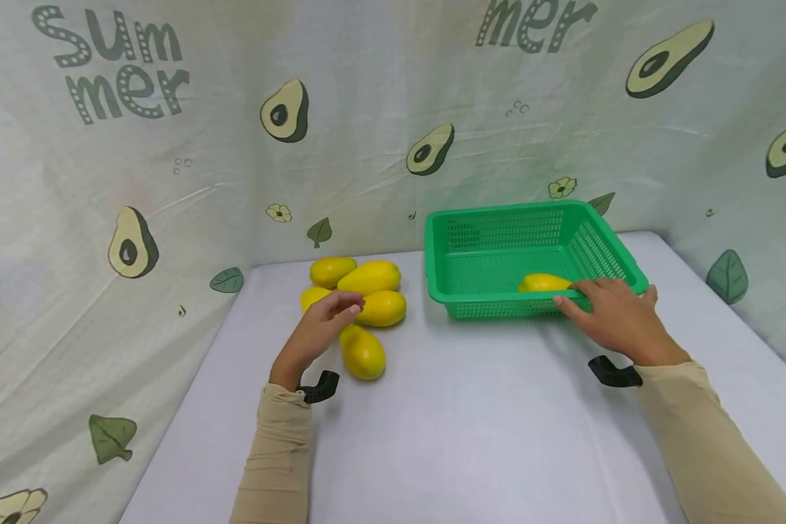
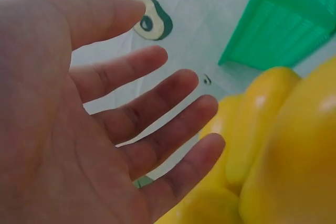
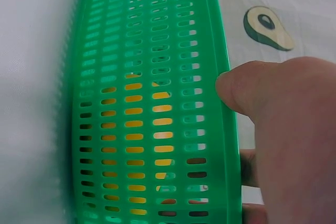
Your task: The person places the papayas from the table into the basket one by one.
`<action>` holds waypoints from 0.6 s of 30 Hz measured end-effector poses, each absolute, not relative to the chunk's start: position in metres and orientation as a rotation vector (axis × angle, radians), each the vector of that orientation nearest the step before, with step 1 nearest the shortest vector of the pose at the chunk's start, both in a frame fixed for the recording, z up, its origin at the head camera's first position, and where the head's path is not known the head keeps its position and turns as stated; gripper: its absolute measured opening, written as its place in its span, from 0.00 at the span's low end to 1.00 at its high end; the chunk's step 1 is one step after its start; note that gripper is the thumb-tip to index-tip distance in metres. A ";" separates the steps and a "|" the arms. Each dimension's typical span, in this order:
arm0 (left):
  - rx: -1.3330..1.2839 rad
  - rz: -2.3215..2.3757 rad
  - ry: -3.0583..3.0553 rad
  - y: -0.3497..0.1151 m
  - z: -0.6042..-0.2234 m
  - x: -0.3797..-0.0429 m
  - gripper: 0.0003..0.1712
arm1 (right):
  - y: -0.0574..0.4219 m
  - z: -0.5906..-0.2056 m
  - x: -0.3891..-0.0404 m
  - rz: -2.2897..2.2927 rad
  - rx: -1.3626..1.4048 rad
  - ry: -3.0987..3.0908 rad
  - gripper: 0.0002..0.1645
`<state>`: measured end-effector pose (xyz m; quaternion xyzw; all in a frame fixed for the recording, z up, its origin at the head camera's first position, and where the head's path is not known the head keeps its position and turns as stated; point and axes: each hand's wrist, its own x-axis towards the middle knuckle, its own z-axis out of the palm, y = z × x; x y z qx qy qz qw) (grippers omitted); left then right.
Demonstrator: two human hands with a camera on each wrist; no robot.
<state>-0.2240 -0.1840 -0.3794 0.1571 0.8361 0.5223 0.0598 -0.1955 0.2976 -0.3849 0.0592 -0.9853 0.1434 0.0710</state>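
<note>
My left hand (image 1: pixel 321 331) hovers over a group of yellow mangoes, fingers spread and nothing held; its palm (image 2: pixel 42 129) fills much of the left wrist view. A mango (image 1: pixel 381 308) lies just beyond the fingertips, and another mango (image 1: pixel 363 353) sits nearer the front. At the right, my right hand (image 1: pixel 618 316) grips the front rim of a green plastic basket (image 1: pixel 435 266). Its thumb (image 3: pixel 239 87) lies on the rim's outer side, with the other fingers over the inside. One mango (image 1: pixel 542 282) rests in the basket beside those fingers, partly hidden by the front wall.
A white-covered table (image 1: pixel 471 422) carries everything. Behind it hangs a pale cloth (image 1: pixel 360 167) printed with avocados, leaves and flowers. The basket stands near the table's back edge, to the right of the mango group. Each wrist wears a black mount (image 1: pixel 321 387).
</note>
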 end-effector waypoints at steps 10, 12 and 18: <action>0.405 1.469 2.592 -0.194 -0.400 -0.217 0.24 | 0.297 -0.388 -0.199 0.423 0.178 -2.969 0.44; 0.378 1.483 2.574 -0.197 -0.403 -0.214 0.24 | 0.296 -0.388 -0.199 0.421 0.178 -2.963 0.45; 0.403 1.513 2.554 -0.204 -0.410 -0.207 0.28 | 0.298 -0.386 -0.197 0.399 0.168 -2.964 0.45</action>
